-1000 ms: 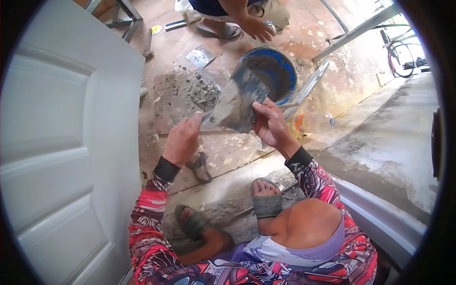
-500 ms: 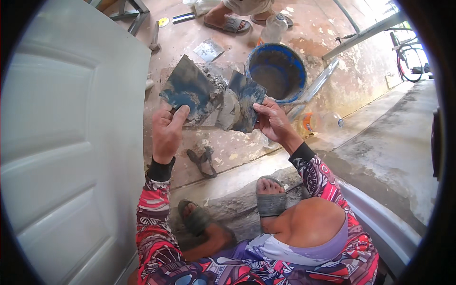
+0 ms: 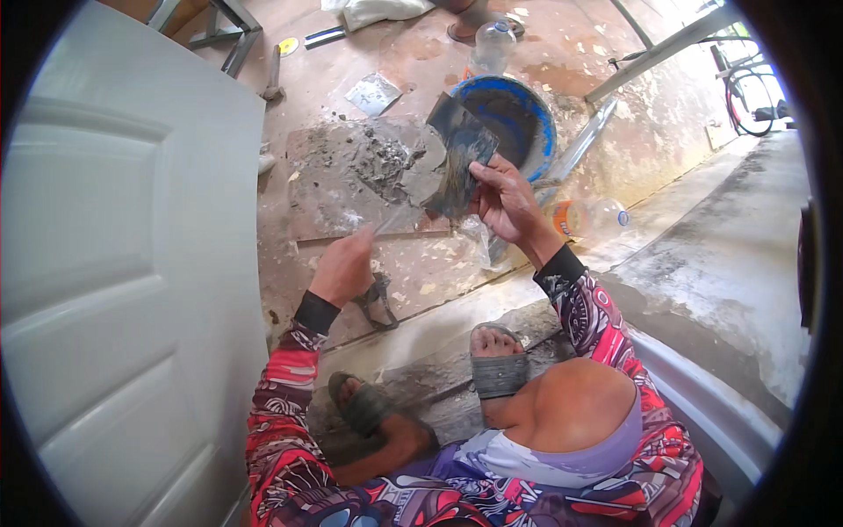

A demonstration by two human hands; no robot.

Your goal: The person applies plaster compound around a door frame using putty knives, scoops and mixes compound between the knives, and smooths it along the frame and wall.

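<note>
1. A white door point(image 3: 123, 290) is standing left of the mortar board point(image 3: 351, 180), closing off that side.
2. The left hand point(image 3: 344, 268) is gripping a thin trowel blade point(image 3: 399, 215) just below the board.
3. The right hand point(image 3: 505, 200) is clasping a dark scraper point(image 3: 461, 149) smeared with mortar; cleaning looks partly done.
4. The blue bucket point(image 3: 536, 132) is sitting right of the board, with open floor beyond.
</note>
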